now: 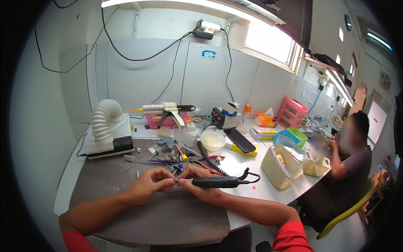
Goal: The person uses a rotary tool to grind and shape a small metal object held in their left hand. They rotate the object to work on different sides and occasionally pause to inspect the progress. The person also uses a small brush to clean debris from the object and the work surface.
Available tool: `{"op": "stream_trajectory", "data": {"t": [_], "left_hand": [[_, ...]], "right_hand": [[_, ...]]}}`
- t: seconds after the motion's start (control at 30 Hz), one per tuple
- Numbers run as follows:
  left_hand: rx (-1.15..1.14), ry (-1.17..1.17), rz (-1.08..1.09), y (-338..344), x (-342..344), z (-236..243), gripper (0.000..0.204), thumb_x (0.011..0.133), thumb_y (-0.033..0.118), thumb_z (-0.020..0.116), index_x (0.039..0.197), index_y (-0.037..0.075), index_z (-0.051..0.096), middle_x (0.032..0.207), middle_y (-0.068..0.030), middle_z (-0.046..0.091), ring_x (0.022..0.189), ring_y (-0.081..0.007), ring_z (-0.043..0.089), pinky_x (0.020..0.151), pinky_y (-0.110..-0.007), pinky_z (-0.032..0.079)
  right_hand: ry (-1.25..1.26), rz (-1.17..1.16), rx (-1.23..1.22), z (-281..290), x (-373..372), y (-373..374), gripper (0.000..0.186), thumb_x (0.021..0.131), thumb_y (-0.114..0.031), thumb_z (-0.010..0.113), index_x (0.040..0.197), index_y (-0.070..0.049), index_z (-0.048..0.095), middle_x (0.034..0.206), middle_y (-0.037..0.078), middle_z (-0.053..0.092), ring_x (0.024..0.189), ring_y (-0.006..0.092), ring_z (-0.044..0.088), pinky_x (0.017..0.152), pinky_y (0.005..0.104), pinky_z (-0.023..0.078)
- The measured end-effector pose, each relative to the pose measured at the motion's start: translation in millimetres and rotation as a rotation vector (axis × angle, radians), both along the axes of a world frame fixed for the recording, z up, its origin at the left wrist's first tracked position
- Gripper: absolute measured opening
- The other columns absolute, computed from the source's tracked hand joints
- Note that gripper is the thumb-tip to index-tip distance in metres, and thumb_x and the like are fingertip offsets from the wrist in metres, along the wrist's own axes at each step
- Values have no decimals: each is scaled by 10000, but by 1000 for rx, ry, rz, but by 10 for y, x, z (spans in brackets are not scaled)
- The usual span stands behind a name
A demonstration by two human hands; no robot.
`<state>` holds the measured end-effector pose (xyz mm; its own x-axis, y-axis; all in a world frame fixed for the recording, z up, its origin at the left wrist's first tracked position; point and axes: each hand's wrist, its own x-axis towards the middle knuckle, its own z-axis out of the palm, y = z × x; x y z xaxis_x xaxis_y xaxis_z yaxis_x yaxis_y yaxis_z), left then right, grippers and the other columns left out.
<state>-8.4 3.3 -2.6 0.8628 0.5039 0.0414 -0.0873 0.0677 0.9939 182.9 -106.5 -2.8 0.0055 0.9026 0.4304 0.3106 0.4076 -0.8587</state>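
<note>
Over the grey-brown mat, my two hands meet at the fingertips. My right hand grips a black rotary handpiece, which lies across it with its cord end to the right and its tip toward the left hand. My left hand is closed in a pinch at that tip; whatever small piece it holds is hidden by the fingers. A coiled black cord runs on the table behind the right hand. Just beyond the hands lies a jumble of small tools, with red-handled pliers beside it.
A white ribbed-hose unit stands at the back left. Behind the tools are a dispensing gun, a round tub and a phone on a yellow box. Woven baskets stand right, near a seated person.
</note>
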Motion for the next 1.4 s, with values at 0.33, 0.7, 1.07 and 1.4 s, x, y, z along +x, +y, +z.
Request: {"op": "stream_trajectory", "data": {"t": [0.33, 0.7, 1.07, 1.4], "left_hand": [[31, 103, 84, -50, -255, 173, 176, 905, 110, 655, 1052, 36, 591, 985, -43, 643, 889, -112, 615, 811, -268, 506], [-1, 24, 24, -47, 80, 28, 162, 909, 99, 645, 1041, 26, 585, 965, -60, 656, 877, -114, 619, 785, -255, 510], [17, 27, 44, -33, 23, 58, 163, 908, 106, 649, 1033, 22, 586, 949, -54, 658, 862, -98, 622, 773, -243, 510], [0, 36, 84, -28, 57, 41, 175, 892, 100, 665, 1028, 16, 595, 927, -62, 666, 836, -109, 632, 776, -248, 522]], "right_hand": [[28, -20, 95, 63, -185, 48, 121, 843, -102, 667, 844, -7, 592, 820, 64, 639, 759, 77, 614, 667, 236, 481], [41, 3, 13, 66, 43, -49, 150, 872, -143, 647, 862, -9, 582, 870, 55, 593, 782, 81, 565, 679, 256, 457], [43, -15, -38, 32, -28, -49, 154, 901, -167, 627, 891, -18, 588, 854, 39, 615, 796, 68, 544, 689, 255, 443], [16, -76, 97, -5, -9, -9, 142, 816, -127, 667, 858, -13, 594, 776, 73, 637, 691, 108, 587, 620, 272, 458]]}}
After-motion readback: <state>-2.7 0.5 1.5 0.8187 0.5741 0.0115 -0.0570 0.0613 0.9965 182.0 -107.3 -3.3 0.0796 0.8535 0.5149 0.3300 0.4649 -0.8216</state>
